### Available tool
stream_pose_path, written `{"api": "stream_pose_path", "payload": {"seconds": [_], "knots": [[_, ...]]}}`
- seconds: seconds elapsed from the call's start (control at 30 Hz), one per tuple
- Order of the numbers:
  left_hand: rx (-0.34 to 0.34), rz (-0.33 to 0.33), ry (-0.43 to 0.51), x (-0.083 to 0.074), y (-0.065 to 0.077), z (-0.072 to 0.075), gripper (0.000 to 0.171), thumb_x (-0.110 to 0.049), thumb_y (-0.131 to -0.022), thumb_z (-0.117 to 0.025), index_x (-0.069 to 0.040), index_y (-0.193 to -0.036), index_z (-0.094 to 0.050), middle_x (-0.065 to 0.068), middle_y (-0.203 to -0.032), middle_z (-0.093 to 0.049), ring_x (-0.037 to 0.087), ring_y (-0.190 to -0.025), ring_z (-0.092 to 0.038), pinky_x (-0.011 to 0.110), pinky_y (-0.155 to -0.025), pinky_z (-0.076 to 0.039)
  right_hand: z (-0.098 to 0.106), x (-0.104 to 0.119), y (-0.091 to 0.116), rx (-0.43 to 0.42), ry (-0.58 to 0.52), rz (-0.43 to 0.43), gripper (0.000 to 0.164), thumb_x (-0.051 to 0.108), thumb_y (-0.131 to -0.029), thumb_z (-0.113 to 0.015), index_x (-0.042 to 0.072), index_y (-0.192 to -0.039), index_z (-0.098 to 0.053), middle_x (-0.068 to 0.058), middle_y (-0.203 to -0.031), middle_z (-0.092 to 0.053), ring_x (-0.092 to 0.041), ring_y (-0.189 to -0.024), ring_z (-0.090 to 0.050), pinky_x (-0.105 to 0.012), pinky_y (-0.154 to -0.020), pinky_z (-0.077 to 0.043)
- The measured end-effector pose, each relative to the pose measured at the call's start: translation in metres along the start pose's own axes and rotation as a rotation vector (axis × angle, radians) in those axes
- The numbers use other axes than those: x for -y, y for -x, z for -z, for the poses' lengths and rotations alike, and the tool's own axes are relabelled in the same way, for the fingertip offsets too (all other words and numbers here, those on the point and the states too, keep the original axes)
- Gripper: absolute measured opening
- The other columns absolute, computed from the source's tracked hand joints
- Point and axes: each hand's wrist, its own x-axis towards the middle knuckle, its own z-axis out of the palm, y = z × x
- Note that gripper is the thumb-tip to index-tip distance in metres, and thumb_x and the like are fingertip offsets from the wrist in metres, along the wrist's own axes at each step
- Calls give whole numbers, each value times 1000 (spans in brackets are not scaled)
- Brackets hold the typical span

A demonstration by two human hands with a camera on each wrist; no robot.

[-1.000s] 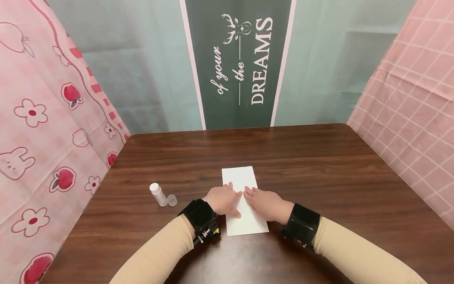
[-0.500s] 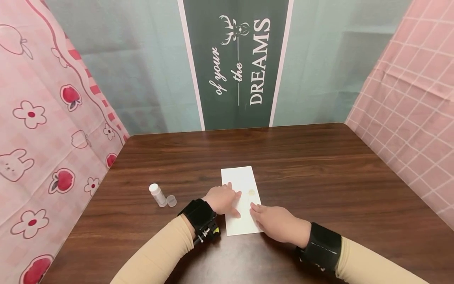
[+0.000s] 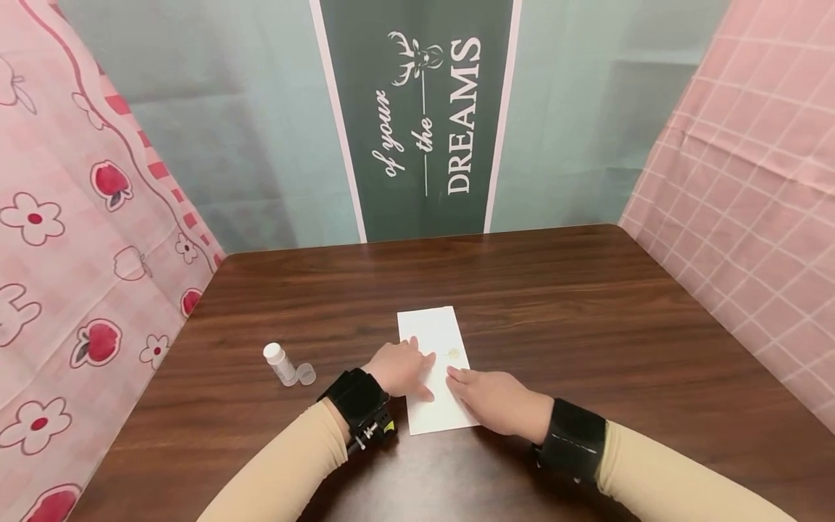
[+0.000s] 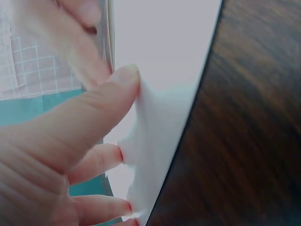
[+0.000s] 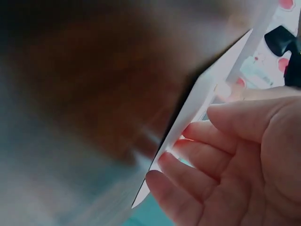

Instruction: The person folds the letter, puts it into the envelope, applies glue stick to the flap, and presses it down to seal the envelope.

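Note:
A flat white rectangular sheet of paper [image 3: 427, 330], with layered edges like a folded sheet or envelope, lies on the table in the head view. A faint yellowish mark [image 3: 453, 354] shows near its right edge. My left hand [image 3: 399, 368] rests on the left half of the paper with fingers spread; in the left wrist view its thumb [image 4: 123, 77] lies on the white surface. My right hand [image 3: 499, 399] lies at the paper's lower right edge, fingers fairly straight. The right wrist view shows its fingertips [image 5: 165, 160] at that edge, covering the corner.
To the left stands a white glue stick [image 3: 280, 362] without its cap, and the translucent cap [image 3: 305, 374] sits right beside it. The dark wooden table [image 3: 554, 290] ends at patterned cloths at the back and sides.
My right hand has slid from the paper's middle toward its lower right edge, uncovering the yellowish mark. A diagonal edge beside that hand no longer shows. The left hand keeps its place on the paper.

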Motion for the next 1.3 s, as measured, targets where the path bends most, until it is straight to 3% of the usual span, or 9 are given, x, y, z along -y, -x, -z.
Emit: {"api": "stream_pose_path", "payload": {"seconds": [0.1,0.37,0.63,0.73,0.97,1.3], "knots": [[-8,-6,0,0,1,-1,72,-57,-78,-65,-17,-136,-49,23,-134,-47,32,-118,-50,45,-85,-46,0,-4,-10,33,40,5,36,5,-87,-60,3,-123,-60,-9,-128,-56,-15,-116,-53,-29,-74,-52],[-16,8,7,0,3,1,70,-56,-78,-66,-19,-136,-51,24,-134,-46,32,-118,-50,45,-87,-46,3,-8,-33,127,-10,-95,36,7,-93,-49,4,-128,-55,-8,-133,-52,-20,-118,-52,-35,-81,-51],[-13,8,14,2,4,2,71,-56,-78,-66,-19,-137,-50,24,-135,-45,32,-120,-49,44,-88,-45,2,-15,-51,218,22,-196,37,12,-95,-46,10,-132,-54,-1,-137,-49,-15,-118,-51,-39,-68,-54],[-3,7,24,1,4,3,71,-55,-78,-66,-19,-137,-50,23,-136,-45,31,-121,-48,45,-89,-45,1,-20,-57,234,9,-217,37,13,-96,-46,9,-132,-54,-4,-137,-49,-17,-118,-51,-40,-70,-54],[15,36,58,-2,3,5,70,-54,-78,-67,-19,-136,-51,18,-137,-46,30,-123,-46,49,-93,-41,0,-27,-62,215,-27,-209,35,10,-96,-45,5,-130,-55,-8,-135,-50,-19,-121,-50,-38,-80,-51],[38,63,51,-4,1,6,73,-55,-78,-67,-19,-138,-48,21,-140,-41,31,-124,-44,48,-95,-39,-1,-10,-35,124,-63,-125,35,5,-92,-50,3,-126,-57,-12,-131,-54,-22,-118,-52,-37,-80,-51]]}}
